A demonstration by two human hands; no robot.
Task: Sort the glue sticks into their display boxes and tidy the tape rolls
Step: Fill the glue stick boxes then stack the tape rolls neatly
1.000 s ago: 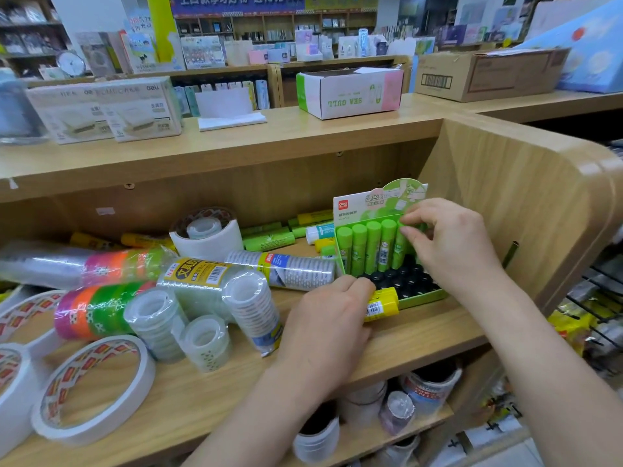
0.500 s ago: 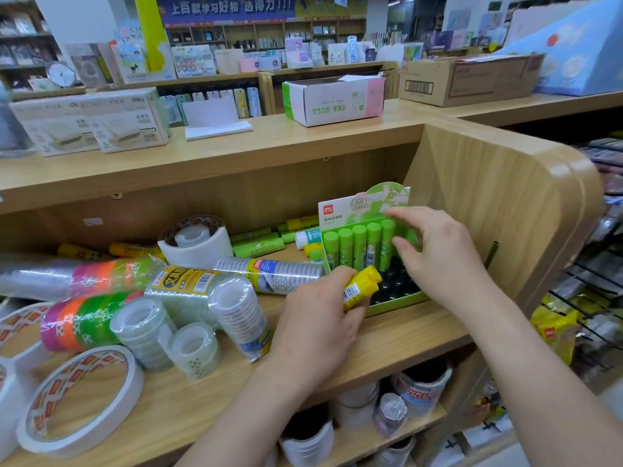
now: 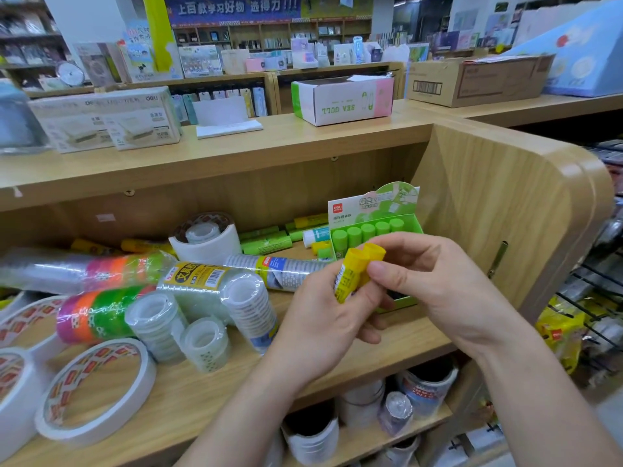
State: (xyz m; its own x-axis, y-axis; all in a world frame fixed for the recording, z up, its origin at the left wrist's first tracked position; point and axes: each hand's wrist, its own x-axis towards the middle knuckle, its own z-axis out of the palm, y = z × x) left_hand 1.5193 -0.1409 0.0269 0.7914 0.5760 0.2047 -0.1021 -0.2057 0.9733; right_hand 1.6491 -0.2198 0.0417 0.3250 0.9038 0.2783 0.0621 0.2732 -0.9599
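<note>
Two yellow glue sticks (image 3: 354, 269) are held upright together above the shelf, in front of the green display box (image 3: 409, 227). My left hand (image 3: 320, 325) grips them from below and my right hand (image 3: 428, 278) pinches them from the right. A row of green glue sticks (image 3: 367, 232) stands at the back of the box. Loose green and yellow glue sticks (image 3: 269, 242) lie at the back of the shelf. Clear tape roll stacks (image 3: 249, 305), a coloured tape pack (image 3: 94, 315) and white tape rolls (image 3: 97, 392) crowd the left half.
The wooden shelf (image 3: 209, 389) has a curved wooden side wall (image 3: 512, 210) on the right. A white and green carton (image 3: 342, 99) and other boxes stand on the counter above. More rolls fill the lower shelf (image 3: 364, 409). A wire rack (image 3: 593, 298) is at far right.
My left hand lifted a yellow glue stick off the shelf. My right hand left the green sticks in the box and came to the yellow sticks, now held between both hands.
</note>
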